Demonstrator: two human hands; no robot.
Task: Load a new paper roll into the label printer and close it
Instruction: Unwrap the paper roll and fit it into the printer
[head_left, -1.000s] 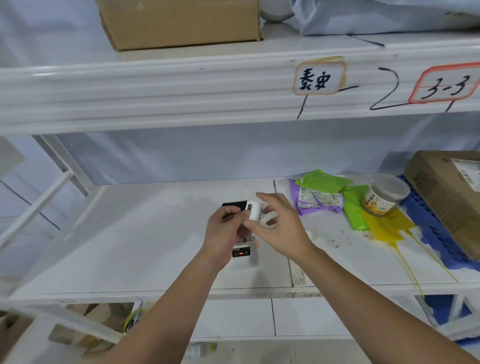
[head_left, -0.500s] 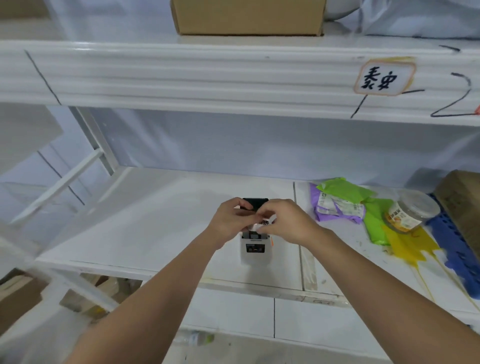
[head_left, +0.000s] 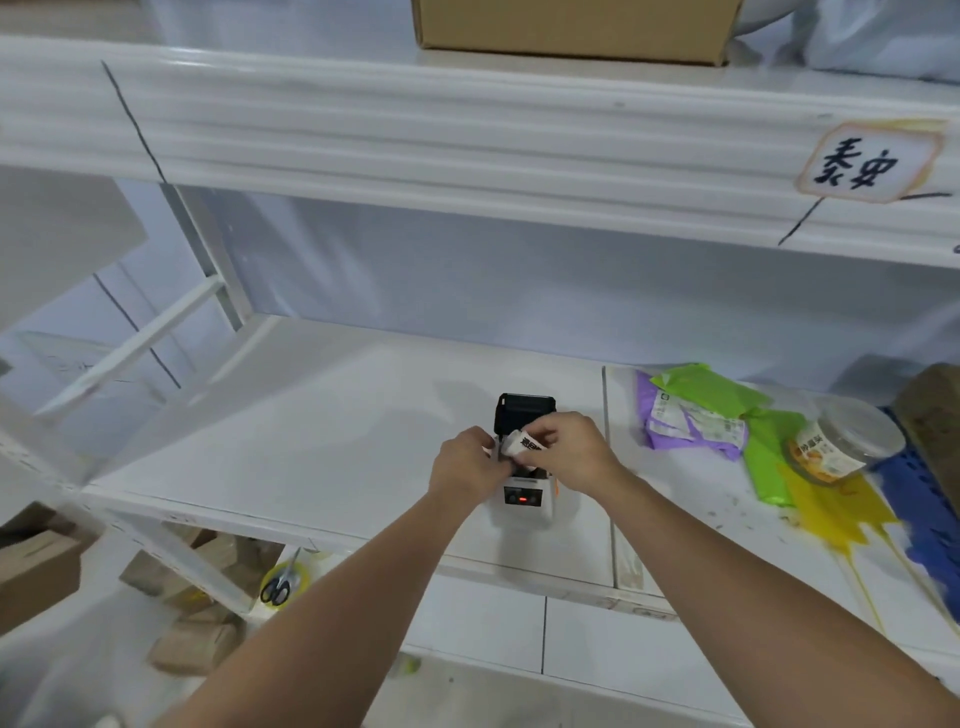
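White plastic forms the body of the printer (head_left: 524, 501), which stands on the shelf (head_left: 322, 415) with its black lid (head_left: 524, 413) raised at the far side and a red light showing on its near face. The roll (head_left: 525, 445) is held just above the printer's open top, in front of the lid, and is not yet seated as far as can be judged. Its long axis is tilted, the left end higher and pointing up-left toward the lid, the right end lower under the fingers. The right hand (head_left: 574, 452) is closed around the roll from the printer's right side. The left hand (head_left: 467, 465) is curled against the printer's left edge with its fingertips by the roll's near end; whether it pinches the paper's loose end or steadies the printer cannot be told. Both hands are about equally close to the printer. The coming move seems to turn on levelling the roll across the bay, then lowering it straight down before the lid is swung shut.
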